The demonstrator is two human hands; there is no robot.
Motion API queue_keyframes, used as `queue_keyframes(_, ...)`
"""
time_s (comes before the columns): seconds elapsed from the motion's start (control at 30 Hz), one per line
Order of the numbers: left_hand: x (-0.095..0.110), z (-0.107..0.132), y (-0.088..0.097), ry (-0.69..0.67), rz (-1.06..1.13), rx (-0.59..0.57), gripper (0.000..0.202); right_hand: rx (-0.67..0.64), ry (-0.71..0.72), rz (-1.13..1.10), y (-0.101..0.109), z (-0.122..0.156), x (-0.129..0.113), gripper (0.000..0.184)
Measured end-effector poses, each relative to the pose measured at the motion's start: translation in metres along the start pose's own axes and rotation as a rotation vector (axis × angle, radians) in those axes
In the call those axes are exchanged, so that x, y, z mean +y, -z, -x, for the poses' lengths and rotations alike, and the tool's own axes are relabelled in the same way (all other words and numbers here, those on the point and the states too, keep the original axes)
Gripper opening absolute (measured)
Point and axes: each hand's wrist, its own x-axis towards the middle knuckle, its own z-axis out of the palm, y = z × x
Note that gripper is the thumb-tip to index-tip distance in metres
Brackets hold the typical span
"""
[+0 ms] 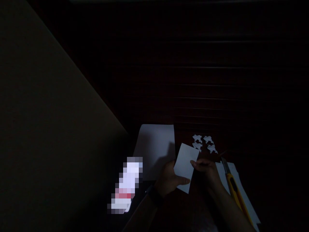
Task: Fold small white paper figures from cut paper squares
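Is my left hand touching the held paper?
Touching. The head view shows the left hand with its thumb laid across the lower part of the held paper.

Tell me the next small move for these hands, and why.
Probably bring one edge of the held paper over to start a fold. It looks flat, the left hand grips its lower left side, the right hand is at its right edge, and four small paper shapes that appear folded lie just beyond.
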Motion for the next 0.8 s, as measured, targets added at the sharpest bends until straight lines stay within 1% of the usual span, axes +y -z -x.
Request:
queue_keyframes(0.13,0.002,0.002,0.0,0.011,-0.059,-0.023,0.044,0.059,-0.024,-0.095,0.007,-0.006,-0.002,0.015)
queue_keyframes(0.23,0.003,0.006,0.001,0.035,-0.111,-0.058,0.049,0.114,-0.01,-0.146,0.02,-0.015,-0.01,0.016)
queue_keyframes(0.3,0.003,0.008,0.002,0.064,-0.144,-0.1,0.05,0.167,0.042,-0.171,0.031,-0.022,-0.017,0.016)
queue_keyframes(0.33,0.002,0.009,0.003,0.078,-0.155,-0.113,0.049,0.232,0.104,-0.187,0.036,-0.024,-0.021,0.017)
queue_keyframes(0.37,0.001,0.01,0.004,0.09,-0.156,-0.12,0.049,0.269,0.135,-0.187,0.04,-0.026,-0.024,0.018)
queue_keyframes(0.43,-0.001,0.009,0.005,0.107,-0.125,-0.106,0.049,0.312,0.177,-0.166,0.041,-0.025,-0.026,0.02)
queue_keyframes(0.47,-0.002,0.009,0.005,0.108,-0.103,-0.086,0.048,0.299,0.173,-0.146,0.038,-0.022,-0.026,0.02)
queue_keyframes(0.53,-0.004,0.006,0.005,0.093,-0.071,-0.039,0.046,0.202,0.136,-0.108,0.026,-0.014,-0.024,0.018)
queue_keyframes(0.6,-0.004,0.005,0.003,0.068,-0.063,0.003,0.045,0.034,0.106,-0.049,0.011,-0.005,-0.019,0.019)
queue_keyframes(0.63,-0.004,0.004,0.002,0.06,-0.063,0.012,0.044,-0.02,0.096,-0.004,0.004,-0.001,-0.016,0.018)
queue_keyframes(0.7,-0.001,0.004,0.002,0.059,-0.059,-0.03,0.038,-0.024,0.118,0.078,-0.004,0.004,-0.01,0.011)
queue_keyframes(0.8,0.003,0.006,0.004,0.064,-0.053,-0.175,0.029,0.04,0.12,0.078,-0.003,0.004,-0.008,0.015)
